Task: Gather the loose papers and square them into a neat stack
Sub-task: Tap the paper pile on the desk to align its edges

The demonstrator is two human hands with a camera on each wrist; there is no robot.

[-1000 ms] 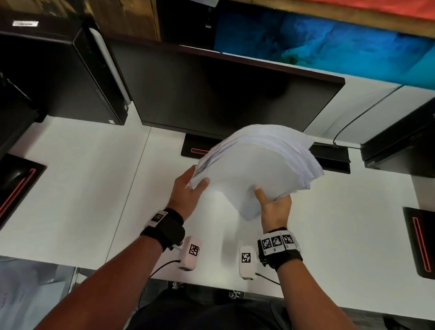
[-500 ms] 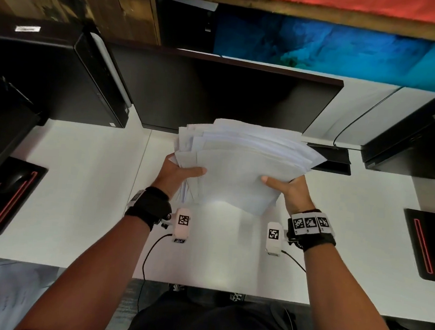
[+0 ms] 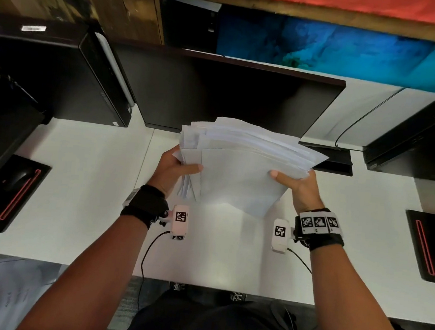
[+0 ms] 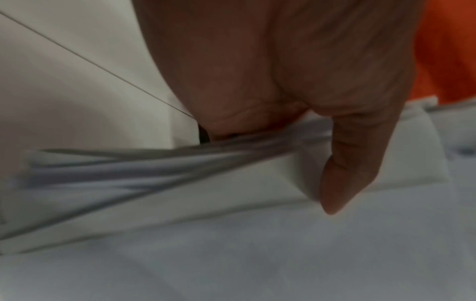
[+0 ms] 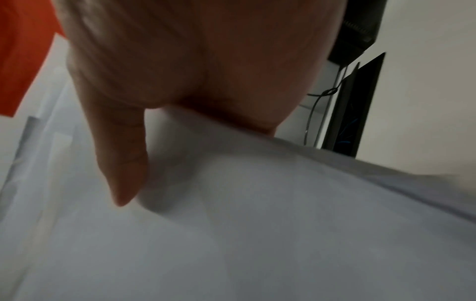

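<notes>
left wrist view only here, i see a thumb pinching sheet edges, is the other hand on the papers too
Observer: Yes. In the head view the right hand grips the right edge of the papers, thumb on top.
Operator: are they squared up
Observer: No. The far edges are staggered and fan out toward the right, and a few sheets hang lower beside the left hand.
Operator: is the pile down on the desk
Observer: It is held over the white desk, in front of a dark monitor. I cannot tell whether its lowest corner touches the desk.
</notes>
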